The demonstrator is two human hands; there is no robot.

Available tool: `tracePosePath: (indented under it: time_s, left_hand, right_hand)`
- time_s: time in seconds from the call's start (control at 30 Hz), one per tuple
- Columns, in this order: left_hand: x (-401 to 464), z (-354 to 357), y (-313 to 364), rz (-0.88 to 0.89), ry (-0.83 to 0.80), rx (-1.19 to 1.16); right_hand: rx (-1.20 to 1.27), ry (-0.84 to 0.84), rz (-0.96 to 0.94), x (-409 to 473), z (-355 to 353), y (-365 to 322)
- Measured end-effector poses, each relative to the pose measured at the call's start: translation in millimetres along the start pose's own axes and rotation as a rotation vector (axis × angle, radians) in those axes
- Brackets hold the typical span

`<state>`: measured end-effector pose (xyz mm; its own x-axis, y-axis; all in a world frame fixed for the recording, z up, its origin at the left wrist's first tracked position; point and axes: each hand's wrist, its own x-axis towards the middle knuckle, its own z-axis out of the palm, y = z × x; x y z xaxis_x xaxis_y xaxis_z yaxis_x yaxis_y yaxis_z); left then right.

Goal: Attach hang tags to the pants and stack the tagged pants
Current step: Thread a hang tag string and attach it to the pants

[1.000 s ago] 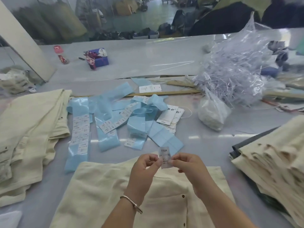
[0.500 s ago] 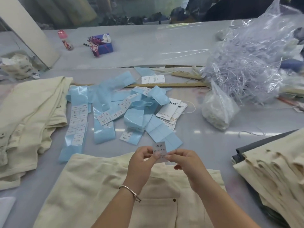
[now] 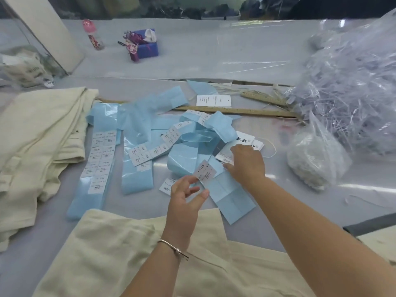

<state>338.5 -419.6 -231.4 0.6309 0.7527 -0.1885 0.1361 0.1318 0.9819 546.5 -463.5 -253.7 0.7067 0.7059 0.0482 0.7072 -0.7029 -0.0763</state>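
Cream pants [image 3: 120,254] lie flat on the table right in front of me. My left hand [image 3: 185,198] pinches a small white sticker label [image 3: 205,172] printed "11038", held above the blue backing strips [image 3: 137,146]. My right hand [image 3: 246,162] reaches forward, palm down, onto a small stack of white hang tags [image 3: 246,142] with a cord loop; its fingertips are hidden, so I cannot tell whether they grip a tag. Several blue strips carry rows of white size labels [image 3: 99,157].
A pile of cream pants [image 3: 36,146] lies at the left. At the right are a clear bag of plastic fasteners [image 3: 353,93] and a smaller bag of white cords [image 3: 312,161]. A wooden ruler [image 3: 246,111] lies behind the strips. One loose hang tag [image 3: 214,101] sits near it.
My right hand let go of the sticker label and reached forward to the hang tag stack. My left hand keeps the label alone. The camera has tilted forward over the table.
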Motion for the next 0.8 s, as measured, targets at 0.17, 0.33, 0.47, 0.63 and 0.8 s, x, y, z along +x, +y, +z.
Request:
tracePosePath:
  time_s: [0.17,0.33,0.47,0.63,0.8]
  left_hand:
    - [14.2,-2.7,-6.9,0.0,-0.112,-0.087]
    - [20.3,8.9,-9.1,0.077,-0.071,-0.021]
    - [22.7,23.5,-4.4,0.179,-0.064,0.056]
    - [26.8,30.0,0.1,0.186,-0.063,0.095]
    - [27.1,35.0,5.4,0.075,-0.022,0.004]
  right_hand:
    - [-0.264,-0.003,-0.19,12.5,7.4,5.9]
    - [-0.1,0.008,-0.198,10.5,2.4,23.9]
    - [0.082,-0.048,-0.12,6.0,-5.9,30.8]
    - [0.12,0.187,-0.096,-35.7,-25.7,20.9]
    - [0.293,0.457,-0.088,-115.1,-38.8,2.9]
